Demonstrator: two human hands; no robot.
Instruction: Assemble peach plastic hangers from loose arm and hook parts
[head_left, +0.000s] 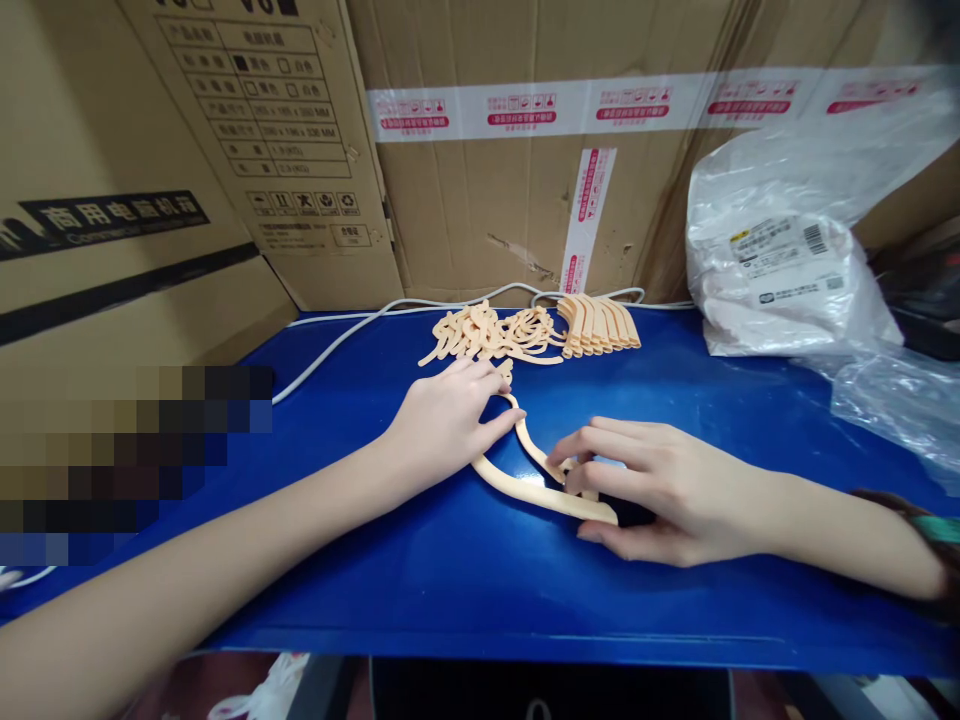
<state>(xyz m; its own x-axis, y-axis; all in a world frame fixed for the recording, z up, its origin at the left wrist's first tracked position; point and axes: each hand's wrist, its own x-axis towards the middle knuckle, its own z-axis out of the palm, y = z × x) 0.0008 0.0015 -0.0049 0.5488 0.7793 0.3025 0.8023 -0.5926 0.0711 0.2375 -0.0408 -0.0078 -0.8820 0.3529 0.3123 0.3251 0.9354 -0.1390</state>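
A thick, curved cream tube-like piece (pixel 525 490) lies on the blue tabletop in front of me. A thinner cream strip (pixel 534 445) runs from my left fingers to my right fingertips. My left hand (pixel 450 415) is closed around the strip's far end, thumb and forefinger pinching it; the thick piece's left end passes under this hand. My right hand (pixel 660 490) has its thumb at the thick piece's right end and its bent fingers over the strip's near end. What those fingers cover is partly hidden. Both pieces look soft and smooth.
Behind my hands lie a loose heap of thin cream strips (pixel 480 330) and a neat stack of curved cream tubes (pixel 600 325). A white cable (pixel 337 350) runs along the back. Cardboard boxes (pixel 480 200) wall the rear and left; a plastic bag (pixel 787 260) sits at right.
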